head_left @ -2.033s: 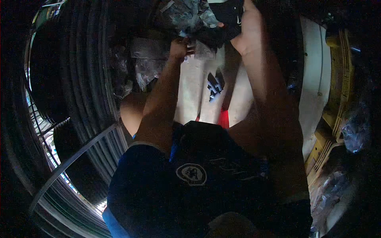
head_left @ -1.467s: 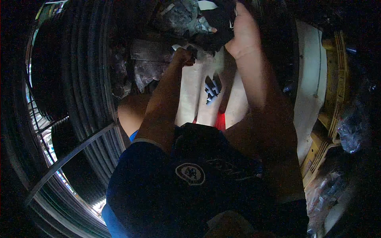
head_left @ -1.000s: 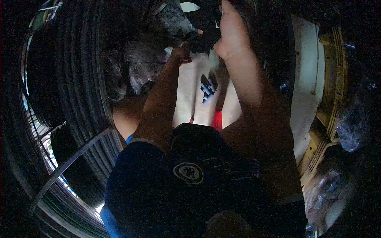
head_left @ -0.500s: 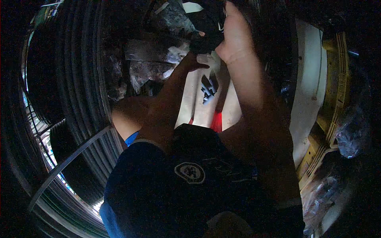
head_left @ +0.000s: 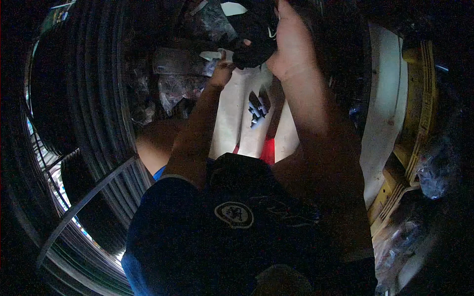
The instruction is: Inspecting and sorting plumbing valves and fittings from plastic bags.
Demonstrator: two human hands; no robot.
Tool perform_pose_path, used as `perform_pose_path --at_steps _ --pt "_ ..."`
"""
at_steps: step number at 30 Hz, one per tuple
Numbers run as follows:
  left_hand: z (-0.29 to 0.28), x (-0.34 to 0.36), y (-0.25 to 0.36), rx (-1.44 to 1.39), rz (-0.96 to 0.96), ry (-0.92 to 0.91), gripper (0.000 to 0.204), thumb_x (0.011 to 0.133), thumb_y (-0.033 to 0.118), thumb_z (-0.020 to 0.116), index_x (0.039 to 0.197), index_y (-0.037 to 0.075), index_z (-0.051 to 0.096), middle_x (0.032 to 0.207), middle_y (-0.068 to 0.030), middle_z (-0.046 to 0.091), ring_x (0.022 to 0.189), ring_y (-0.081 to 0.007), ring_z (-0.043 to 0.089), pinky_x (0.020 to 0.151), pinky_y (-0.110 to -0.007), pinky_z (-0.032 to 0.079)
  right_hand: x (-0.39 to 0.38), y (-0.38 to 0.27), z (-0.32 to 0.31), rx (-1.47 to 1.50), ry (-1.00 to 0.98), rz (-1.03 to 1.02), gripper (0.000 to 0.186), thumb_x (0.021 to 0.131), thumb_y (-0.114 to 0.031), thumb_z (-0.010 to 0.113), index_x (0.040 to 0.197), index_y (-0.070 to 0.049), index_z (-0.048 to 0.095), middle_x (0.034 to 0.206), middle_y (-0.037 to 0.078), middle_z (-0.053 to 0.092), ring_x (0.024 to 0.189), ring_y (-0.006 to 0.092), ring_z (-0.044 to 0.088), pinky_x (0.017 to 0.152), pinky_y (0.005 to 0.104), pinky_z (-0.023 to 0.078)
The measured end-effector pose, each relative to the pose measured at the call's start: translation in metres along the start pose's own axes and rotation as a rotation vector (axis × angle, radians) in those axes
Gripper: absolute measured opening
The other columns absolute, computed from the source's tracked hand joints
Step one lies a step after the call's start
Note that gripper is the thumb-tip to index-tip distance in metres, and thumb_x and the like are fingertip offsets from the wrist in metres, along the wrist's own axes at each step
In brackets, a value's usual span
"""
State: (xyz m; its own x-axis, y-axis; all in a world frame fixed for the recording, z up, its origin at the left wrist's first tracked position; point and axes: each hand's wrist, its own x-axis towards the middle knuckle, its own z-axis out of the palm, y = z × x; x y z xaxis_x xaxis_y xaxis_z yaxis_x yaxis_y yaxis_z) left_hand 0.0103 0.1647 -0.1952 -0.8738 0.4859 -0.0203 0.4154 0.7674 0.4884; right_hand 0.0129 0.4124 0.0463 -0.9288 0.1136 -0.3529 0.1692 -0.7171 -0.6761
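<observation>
My right hand [head_left: 291, 44] grips a black, soft-looking object [head_left: 254, 52] at the top middle; a small skin-toned spot, perhaps a fingertip, shows on its face. Lower left of it, my left hand [head_left: 223, 74] has its fingers bent together beside a pale strip [head_left: 211, 55]. What these fingers hold is too dark to make out. Under both hands runs a long off-white surface [head_left: 228, 118] with lengthwise grooves and a red patch [head_left: 268, 150] near my body. A small cluster of bluish-white and dark pieces [head_left: 257, 111] shows on it.
Stacked dark ribbed hoops or tubes [head_left: 101, 98] and a thin bar [head_left: 89, 204] fill the left. Clear plastic bags [head_left: 177, 86] lie beyond my left arm. At right are a white panel [head_left: 382, 98], a yellow crate [head_left: 419, 113] and more crumpled plastic [head_left: 437, 172].
My left hand has moved left and up, off the off-white surface, to the black object's lower left edge. The pale strip now shows beside it. My right hand stays nearly still.
</observation>
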Motion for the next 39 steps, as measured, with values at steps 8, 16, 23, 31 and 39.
perform_pose_path --at_steps 8,16,23,31,39 --pt "0.001 -0.003 -0.023 -0.335 -0.157 0.055 0.048 0.086 0.039 0.070 0.104 -0.004 0.063 0.098 -0.0195 0.068 0.091 -0.0273 0.065 0.081 -0.039 0.050 -0.005 -0.002 0.001 -0.013 0.019 -0.009 0.041 0.090 -0.032 0.061 0.123 -0.007 0.056 0.112 0.013 0.060 0.094 0.0232 0.062 0.080 0.0358 0.051" --pt "0.035 -0.023 -0.012 -0.279 -0.744 1.029 0.035 0.097 0.026 0.054 0.111 -0.006 0.053 0.108 -0.0250 0.061 0.098 -0.0314 0.060 0.091 -0.041 0.046 -0.005 -0.005 0.003 -0.024 0.028 -0.007 0.044 0.089 -0.031 0.063 0.125 -0.006 0.056 0.116 0.013 0.060 0.097 0.0241 0.062 0.083 0.0363 0.052" --pt "0.212 -0.135 -0.033 -0.276 -0.511 -0.155 0.100 0.065 0.038 0.086 0.140 0.007 0.028 0.105 -0.0243 0.066 0.102 -0.0419 0.063 0.087 -0.046 0.053 -0.004 0.000 -0.007 -0.078 0.051 0.022 0.046 0.089 -0.031 0.064 0.126 -0.006 0.056 0.119 0.014 0.061 0.100 0.0249 0.063 0.086 0.0368 0.053" --pt "0.240 -0.132 -0.022 -0.435 -0.933 -0.432 0.076 0.072 0.032 0.081 0.135 0.014 0.042 0.101 -0.0245 0.065 0.096 -0.0408 0.064 0.082 -0.048 0.053 -0.006 0.031 -0.016 -0.228 0.036 0.125 0.048 0.088 -0.031 0.066 0.128 -0.006 0.056 0.122 0.015 0.061 0.104 0.0258 0.064 0.089 0.0374 0.054" --pt "0.195 -0.138 -0.021 -0.515 -0.753 -0.705 0.064 0.076 0.024 0.077 0.130 0.011 0.045 0.097 -0.0208 0.064 0.090 -0.0349 0.064 0.076 -0.044 0.053 -0.004 0.013 0.008 -0.036 0.122 0.182 0.033 0.091 -0.026 0.062 0.116 -0.004 0.063 0.111 0.014 0.067 0.095 0.0262 0.068 0.082 0.0387 0.057"
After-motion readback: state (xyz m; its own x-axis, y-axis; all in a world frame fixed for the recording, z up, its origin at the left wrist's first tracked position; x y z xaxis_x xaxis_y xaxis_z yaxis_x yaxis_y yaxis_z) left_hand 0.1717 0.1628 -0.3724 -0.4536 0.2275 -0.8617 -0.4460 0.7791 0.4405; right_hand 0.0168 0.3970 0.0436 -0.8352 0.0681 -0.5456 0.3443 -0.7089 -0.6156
